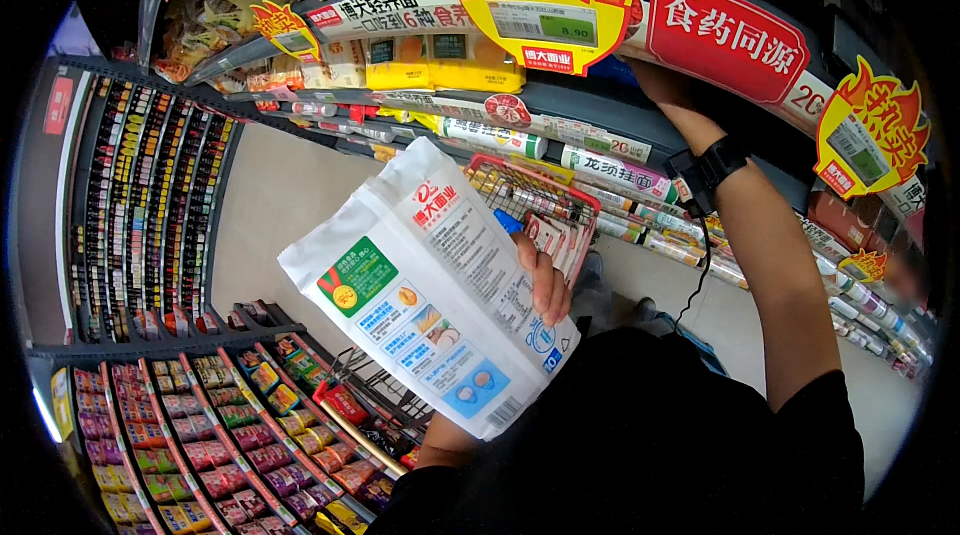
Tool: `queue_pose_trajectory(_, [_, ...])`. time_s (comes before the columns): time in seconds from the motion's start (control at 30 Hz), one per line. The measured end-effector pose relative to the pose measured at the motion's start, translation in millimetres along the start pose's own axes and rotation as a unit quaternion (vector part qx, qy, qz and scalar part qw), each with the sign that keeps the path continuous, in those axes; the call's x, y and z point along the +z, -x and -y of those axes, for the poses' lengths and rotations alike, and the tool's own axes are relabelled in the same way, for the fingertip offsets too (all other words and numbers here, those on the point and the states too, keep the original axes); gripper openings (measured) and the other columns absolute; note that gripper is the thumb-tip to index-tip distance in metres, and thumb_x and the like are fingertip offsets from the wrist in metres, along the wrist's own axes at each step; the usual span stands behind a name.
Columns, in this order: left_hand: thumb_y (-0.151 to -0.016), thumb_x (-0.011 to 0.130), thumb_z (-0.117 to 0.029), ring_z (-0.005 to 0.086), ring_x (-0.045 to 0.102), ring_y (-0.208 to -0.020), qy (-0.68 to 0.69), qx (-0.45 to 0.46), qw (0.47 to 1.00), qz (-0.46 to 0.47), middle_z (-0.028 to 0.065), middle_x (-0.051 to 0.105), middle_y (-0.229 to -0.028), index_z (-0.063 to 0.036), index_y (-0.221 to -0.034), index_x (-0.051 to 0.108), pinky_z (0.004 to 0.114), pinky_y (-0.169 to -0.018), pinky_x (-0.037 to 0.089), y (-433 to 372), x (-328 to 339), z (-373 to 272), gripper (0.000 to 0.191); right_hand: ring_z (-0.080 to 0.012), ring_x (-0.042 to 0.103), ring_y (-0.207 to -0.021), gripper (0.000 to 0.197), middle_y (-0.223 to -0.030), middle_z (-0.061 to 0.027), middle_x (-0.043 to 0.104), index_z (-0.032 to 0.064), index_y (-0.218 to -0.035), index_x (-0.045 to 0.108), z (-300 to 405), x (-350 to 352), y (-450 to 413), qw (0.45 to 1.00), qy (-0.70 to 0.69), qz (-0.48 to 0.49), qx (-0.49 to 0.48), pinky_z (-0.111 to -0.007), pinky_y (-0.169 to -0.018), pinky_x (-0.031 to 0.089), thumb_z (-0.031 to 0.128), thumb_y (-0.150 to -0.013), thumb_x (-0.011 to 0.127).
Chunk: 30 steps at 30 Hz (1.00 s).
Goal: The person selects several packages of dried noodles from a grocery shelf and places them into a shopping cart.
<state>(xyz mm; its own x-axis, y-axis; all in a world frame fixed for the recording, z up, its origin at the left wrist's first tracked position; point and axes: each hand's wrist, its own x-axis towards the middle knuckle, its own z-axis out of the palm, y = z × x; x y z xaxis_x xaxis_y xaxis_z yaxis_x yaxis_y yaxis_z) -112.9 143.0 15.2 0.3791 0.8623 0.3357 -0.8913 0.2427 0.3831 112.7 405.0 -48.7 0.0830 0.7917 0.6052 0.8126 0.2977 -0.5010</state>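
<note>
A large white printed packet is held in front of my body, tilted, with a green panel and food pictures on its face. My left hand grips it from behind, its fingers curled round the right edge; most of the palm is hidden. On the other side, my right arm reaches up into a grey shelf. Only the back part of my right hand shows, and its fingers are hidden under the shelf edge. A black band with a small device is strapped on that wrist, with a cable hanging down.
Flame-shaped price signs and a red sign stick out from the shelf front. Wrapped noodle packs lie on lower shelves. Below the white packet stands a wire shopping cart with goods inside. Racks of bottles and packaged foods stand leftward.
</note>
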Motion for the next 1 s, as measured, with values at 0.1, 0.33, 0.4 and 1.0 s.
queue_pose_trajectory(0.1, [-0.089,0.046,-0.053,0.0228,0.054,-0.061,-0.033,-0.006,0.999,-0.004,0.0099,0.054,-0.074,-0.0058,-0.107,0.042,0.036,-0.059,0.043,1,-1,-3,0.051,-0.0261,0.049,-0.117,0.067,-0.122,-0.0124,0.048,0.0139,-0.128,0.04,0,4,-1,1.0,-0.015,-0.006,-0.009,-0.044,-0.095,0.043,0.046,-0.077,0.07])
queue_pose_trajectory(0.33, [-0.085,0.046,-0.061,0.0291,0.056,-0.064,0.019,0.004,1.0,0.019,0.017,0.055,-0.077,-0.0007,-0.112,0.043,0.039,-0.061,0.043,9,-5,-1,0.066,-0.0257,0.048,-0.118,0.068,-0.123,-0.0119,0.048,0.0158,-0.129,0.04,-11,12,-2,0.999,0.002,-0.016,-0.036,-0.045,-0.096,0.042,0.049,-0.077,0.069])
queue_pose_trajectory(0.4, [-0.084,0.045,-0.063,0.0281,0.055,-0.063,0.022,0.0,1.0,-0.015,0.0163,0.054,-0.076,-0.0009,-0.111,0.043,0.038,-0.062,0.043,10,0,0,0.068,-0.0264,0.047,-0.118,0.067,-0.125,-0.0125,0.047,0.0155,-0.129,0.039,-15,9,-2,0.999,-0.038,0.015,-0.029,-0.044,-0.097,0.041,0.05,-0.079,0.066])
queue_pose_trajectory(1.0, [-0.095,0.04,-0.041,0.0157,0.059,-0.087,-0.407,-0.167,0.835,-0.33,0.013,0.058,-0.101,0.0019,-0.113,0.051,0.029,-0.073,0.049,6,-19,39,0.047,-0.0197,0.056,-0.102,0.058,-0.119,-0.016,0.052,0.0002,-0.133,0.034,90,-208,138,0.584,-0.584,0.519,0.223,-0.03,-0.074,0.052,0.035,-0.091,0.055])
